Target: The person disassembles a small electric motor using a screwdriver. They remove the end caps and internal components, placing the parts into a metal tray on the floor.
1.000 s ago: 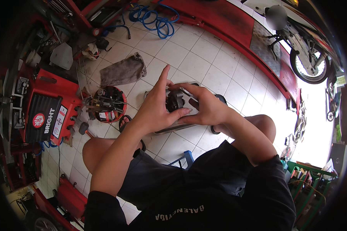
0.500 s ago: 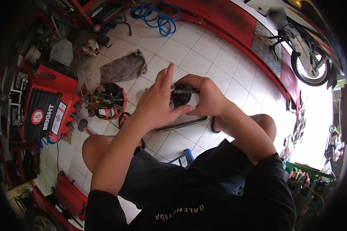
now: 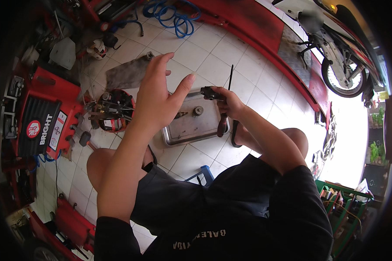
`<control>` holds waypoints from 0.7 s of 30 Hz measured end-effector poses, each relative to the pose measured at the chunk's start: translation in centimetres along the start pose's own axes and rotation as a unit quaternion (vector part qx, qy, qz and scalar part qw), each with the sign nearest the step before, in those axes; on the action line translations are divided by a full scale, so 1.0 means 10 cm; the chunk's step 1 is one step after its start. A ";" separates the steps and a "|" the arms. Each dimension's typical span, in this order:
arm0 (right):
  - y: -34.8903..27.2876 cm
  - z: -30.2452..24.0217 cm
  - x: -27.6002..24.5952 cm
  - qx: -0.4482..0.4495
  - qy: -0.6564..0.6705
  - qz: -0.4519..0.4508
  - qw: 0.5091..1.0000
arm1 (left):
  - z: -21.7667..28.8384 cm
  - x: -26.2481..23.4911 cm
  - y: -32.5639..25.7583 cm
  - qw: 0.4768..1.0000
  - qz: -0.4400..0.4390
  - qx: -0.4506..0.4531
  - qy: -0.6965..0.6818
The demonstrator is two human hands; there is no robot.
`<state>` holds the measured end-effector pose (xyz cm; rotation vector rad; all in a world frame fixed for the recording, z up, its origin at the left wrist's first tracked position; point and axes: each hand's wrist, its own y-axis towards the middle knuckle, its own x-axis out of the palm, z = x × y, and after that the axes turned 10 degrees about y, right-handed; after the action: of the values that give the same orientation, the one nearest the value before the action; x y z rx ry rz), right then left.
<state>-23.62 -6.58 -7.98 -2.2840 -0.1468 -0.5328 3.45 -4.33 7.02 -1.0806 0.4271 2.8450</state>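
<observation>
Small dark part (image 3: 210, 92) held up over the metal tray (image 3: 174, 137), which sits on the tiled floor (image 3: 213, 56). Right hand (image 3: 228, 102) clenched around the part, a screwdriver (image 3: 224, 117) gripped alongside it. Left hand (image 3: 159, 93) raised, fingers spread, holding nothing. Two small pieces (image 3: 197, 111) lie in the tray. Grey rag (image 3: 126, 74) and red bucket (image 3: 114, 111) to the left; blue hose (image 3: 172, 15) further off.

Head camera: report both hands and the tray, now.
Left hand open, empty, raised over the floor. Right hand gripping a small dark part, screwdriver alongside. Metal tray below holds small round parts. Nothing blocking.
</observation>
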 end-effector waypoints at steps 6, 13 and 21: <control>0.34 0.33 -0.37 0.030 -0.356 0.214 0.909 | -0.05 -0.01 0.00 0.994 0.016 -0.009 -0.108; 0.83 1.28 -1.01 -0.005 -0.609 0.184 0.772 | -0.19 0.00 0.01 0.971 0.026 -0.070 -0.229; 1.16 1.82 -0.85 -0.069 -0.646 0.152 0.745 | -0.19 -0.04 0.09 0.961 -0.010 -0.119 -0.251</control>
<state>-22.22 -1.15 -30.45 -2.3184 -0.3913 1.3219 4.81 -5.73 6.11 -0.3420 0.0355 3.0522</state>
